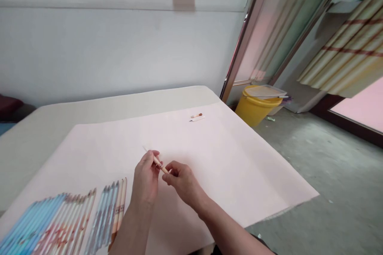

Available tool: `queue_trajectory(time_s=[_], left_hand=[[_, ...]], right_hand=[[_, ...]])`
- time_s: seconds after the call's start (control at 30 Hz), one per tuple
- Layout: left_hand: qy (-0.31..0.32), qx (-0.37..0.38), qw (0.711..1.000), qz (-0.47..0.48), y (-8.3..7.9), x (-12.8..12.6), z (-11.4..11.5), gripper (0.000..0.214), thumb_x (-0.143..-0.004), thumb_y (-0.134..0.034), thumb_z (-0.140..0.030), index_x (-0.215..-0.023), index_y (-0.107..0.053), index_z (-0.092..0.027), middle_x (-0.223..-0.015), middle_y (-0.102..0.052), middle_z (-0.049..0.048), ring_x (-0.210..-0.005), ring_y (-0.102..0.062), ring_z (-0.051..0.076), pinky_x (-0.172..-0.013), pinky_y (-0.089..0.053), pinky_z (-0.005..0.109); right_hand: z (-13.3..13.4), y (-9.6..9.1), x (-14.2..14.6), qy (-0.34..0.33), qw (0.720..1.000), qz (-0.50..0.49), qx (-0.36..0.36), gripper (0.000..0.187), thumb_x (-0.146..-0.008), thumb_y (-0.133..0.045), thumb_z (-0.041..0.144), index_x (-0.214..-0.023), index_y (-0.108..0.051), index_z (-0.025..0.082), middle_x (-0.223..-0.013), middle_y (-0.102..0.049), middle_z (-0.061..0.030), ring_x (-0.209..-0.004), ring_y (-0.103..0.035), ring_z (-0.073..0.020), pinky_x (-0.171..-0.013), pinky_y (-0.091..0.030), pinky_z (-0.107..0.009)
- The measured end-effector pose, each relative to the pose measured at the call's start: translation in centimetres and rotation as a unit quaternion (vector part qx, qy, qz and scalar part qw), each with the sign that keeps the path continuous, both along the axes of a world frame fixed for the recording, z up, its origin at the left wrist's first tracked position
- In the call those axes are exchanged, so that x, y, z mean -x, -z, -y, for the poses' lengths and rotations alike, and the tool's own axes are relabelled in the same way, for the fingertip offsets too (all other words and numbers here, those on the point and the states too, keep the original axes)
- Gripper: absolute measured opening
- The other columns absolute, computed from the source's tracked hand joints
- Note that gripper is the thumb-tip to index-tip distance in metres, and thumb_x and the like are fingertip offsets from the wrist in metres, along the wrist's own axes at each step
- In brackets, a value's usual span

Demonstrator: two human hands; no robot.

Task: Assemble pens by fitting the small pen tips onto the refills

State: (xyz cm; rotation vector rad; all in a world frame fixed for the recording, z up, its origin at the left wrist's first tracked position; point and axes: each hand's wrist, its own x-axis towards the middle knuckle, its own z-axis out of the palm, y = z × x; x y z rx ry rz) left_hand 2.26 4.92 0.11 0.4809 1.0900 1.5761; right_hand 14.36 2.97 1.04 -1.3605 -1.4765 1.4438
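Above the pale pink sheet (pixel 227 159), a slim cream-coloured pen (pixel 156 161) slants between my two hands. My left hand (pixel 147 171) is closed around its barrel, with the thin pale end pointing up and left. At the lower end of the pen, my right hand (pixel 181 177) pinches between thumb and fingers. Farther off lie a short brown-and-cream piece (pixel 196 115) and a white pen part with a dark tip (pixel 197 119), side by side. To the left of my left forearm, several pens (pixel 60 223) are lined up in blue, white-red, grey-blue and cream groups.
The sheet covers most of a light table (pixel 125 105) set against a white wall (pixel 119 48). On the floor to the right stands a yellow bucket (pixel 254 109) next to a glass door frame. A striped curtain (pixel 347 44) hangs at the far right.
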Motion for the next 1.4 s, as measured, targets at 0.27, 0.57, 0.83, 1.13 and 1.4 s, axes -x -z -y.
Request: queue_trajectory(time_s=[0.27,0.57,0.83,1.13,1.4], left_hand=[[-0.007,0.011,0.999,-0.033,0.0,0.3,-0.1,0.02,-0.07,-0.068,-0.03,-0.079,-0.062,-0.014,-0.072,-0.063,0.0048,-0.068,-0.058,0.013,-0.069,-0.046,0.028],[0.04,0.022,0.998,0.031,-0.3,-0.2,0.1,0.023,-0.071,-0.068,-0.031,-0.084,-0.059,-0.015,-0.076,-0.064,0.0055,-0.066,-0.057,0.015,-0.051,-0.043,0.024],[0.077,0.005,0.995,0.059,-0.3,-0.7,0.3,0.016,-0.072,-0.068,-0.03,-0.081,-0.064,-0.017,-0.09,-0.064,0.0053,-0.09,-0.057,0.016,-0.075,-0.046,0.029],[0.14,-0.006,0.989,0.056,-0.7,-1.4,0.8,0.018,-0.073,-0.067,-0.032,-0.081,-0.066,-0.017,-0.095,-0.064,0.0074,-0.095,-0.056,0.018,-0.078,-0.044,0.03],[0.01,-0.015,0.997,-0.077,-0.8,-0.8,0.9,0.018,-0.068,-0.071,-0.031,-0.066,-0.062,-0.015,-0.07,-0.06,0.0017,-0.07,-0.054,0.012,-0.069,-0.044,0.025]], right_hand=[[0.1,-0.1,-0.2,-0.005,0.993,-0.1,0.06,0.019,-0.079,-0.054,0.029,-0.066,-0.058,0.015,-0.056,-0.052,0.0025,-0.045,-0.032,-0.0054,-0.044,-0.021,-0.022],[-0.3,0.4,-0.3,0.004,0.9,-0.345,0.268,0.018,-0.076,-0.057,0.031,-0.077,-0.055,0.013,-0.053,-0.045,0.0053,-0.037,-0.019,-0.0019,-0.041,-0.007,-0.021],[0.3,0.1,0.3,0.024,0.909,-0.357,0.215,0.028,-0.079,-0.057,0.046,-0.078,-0.05,0.019,-0.047,-0.029,0.0104,-0.04,-0.012,-0.0035,-0.039,-0.006,-0.021],[0.0,-0.2,-0.1,0.025,0.927,-0.328,0.182,0.036,-0.079,-0.055,0.049,-0.065,-0.042,0.02,-0.043,-0.027,0.0101,-0.041,-0.013,-0.0048,-0.041,-0.008,-0.023],[0.2,-0.9,0.0,0.063,0.99,-0.115,-0.052,0.038,-0.08,-0.054,0.046,-0.058,-0.049,0.016,-0.056,-0.03,0.0046,-0.053,-0.025,-0.0071,-0.048,-0.018,-0.024]])
